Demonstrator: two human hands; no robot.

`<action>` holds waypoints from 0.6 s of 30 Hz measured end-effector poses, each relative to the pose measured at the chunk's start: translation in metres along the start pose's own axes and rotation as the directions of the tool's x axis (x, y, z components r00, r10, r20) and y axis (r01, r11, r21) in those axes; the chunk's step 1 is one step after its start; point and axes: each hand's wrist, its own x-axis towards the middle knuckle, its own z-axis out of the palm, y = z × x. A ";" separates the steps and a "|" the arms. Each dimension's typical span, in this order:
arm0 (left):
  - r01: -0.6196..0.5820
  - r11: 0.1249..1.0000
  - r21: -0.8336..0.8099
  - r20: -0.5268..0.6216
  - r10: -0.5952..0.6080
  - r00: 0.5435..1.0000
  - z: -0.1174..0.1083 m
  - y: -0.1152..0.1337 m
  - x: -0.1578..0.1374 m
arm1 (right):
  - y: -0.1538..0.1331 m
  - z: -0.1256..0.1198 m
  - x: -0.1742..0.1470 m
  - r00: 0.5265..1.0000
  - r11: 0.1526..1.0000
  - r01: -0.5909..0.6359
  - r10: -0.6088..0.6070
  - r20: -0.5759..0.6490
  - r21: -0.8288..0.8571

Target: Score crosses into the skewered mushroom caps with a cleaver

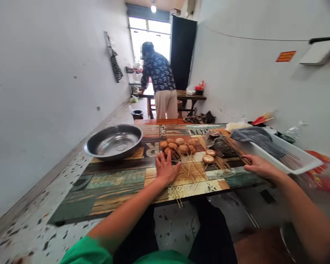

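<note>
My left hand (166, 169) rests with fingers spread at the near left side of a group of brown mushrooms (179, 141), its fingertips at the caps. Thin wooden skewers (192, 170) run from the mushrooms toward the table's near edge. Two mushrooms with pale scored caps (208, 159) lie to the right of the group. My right hand (260, 167) is closed around the near end of a long thin brown thing (238, 149), whose exact kind I cannot make out. Beside it lie a crumpled dark plastic bag (218, 142) and more loose skewers.
A wide steel basin (115, 142) stands on the table's left. On the right is a white tub (297, 152) with a grey cloth (254, 135) and skewers. Farther back, another person (161, 77) bends over a second table (187, 96).
</note>
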 end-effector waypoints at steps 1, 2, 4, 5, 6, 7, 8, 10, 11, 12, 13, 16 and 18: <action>0.003 1.000 0.019 -0.012 -0.003 1.000 0.004 0.002 0.002 | 0.003 0.000 -0.008 1.000 1.000 -0.015 0.015 0.004 0.014; 0.005 0.999 0.034 -0.019 -0.004 1.000 0.008 0.003 0.003 | 0.006 0.001 -0.016 1.000 0.999 -0.029 0.028 0.002 0.032; 0.007 0.998 0.054 -0.020 -0.006 1.000 0.013 0.004 0.007 | 0.009 0.006 -0.030 0.999 0.997 -0.048 0.050 -0.021 0.067; 0.003 0.998 0.063 -0.017 -0.002 1.000 0.014 0.005 0.009 | 0.010 0.011 -0.036 0.998 0.995 -0.057 0.060 -0.037 0.082; -0.003 0.998 0.070 -0.016 0.004 1.000 0.016 0.006 0.012 | 0.009 0.017 -0.040 0.996 0.993 -0.065 0.070 -0.052 0.095; -0.009 0.997 0.076 -0.016 0.010 1.000 0.018 0.008 0.015 | 0.007 0.023 -0.043 0.994 0.992 -0.074 0.082 -0.066 0.106; -0.018 0.997 0.081 -0.019 0.020 1.000 0.019 0.009 0.018 | 0.005 0.029 -0.044 0.992 0.990 -0.086 0.095 -0.079 0.115; -0.045 0.995 0.092 -0.025 0.047 0.999 0.024 0.015 0.027 | -0.001 0.039 -0.043 0.987 0.986 -0.107 0.121 -0.104 0.131; -0.063 0.993 0.096 -0.023 0.065 0.998 0.026 0.018 0.032 | -0.005 0.043 -0.043 0.985 0.984 -0.113 0.130 -0.116 0.139; -0.083 0.991 0.101 -0.015 0.085 0.996 0.029 0.022 0.037 | -0.009 0.046 -0.042 0.983 0.982 -0.117 0.136 -0.126 0.149; -0.105 0.989 0.106 -0.003 0.106 0.994 0.031 0.027 0.042 | -0.013 0.048 -0.042 0.982 0.980 -0.116 0.138 -0.133 0.160; -0.156 0.982 0.106 0.039 0.152 0.988 0.037 0.043 0.055 | -0.026 0.050 -0.047 0.982 0.972 -0.095 0.127 -0.141 0.217; -0.181 0.979 0.094 0.070 0.175 0.982 0.040 0.053 0.061 | -0.033 0.050 -0.056 0.982 0.959 -0.080 0.123 -0.143 0.271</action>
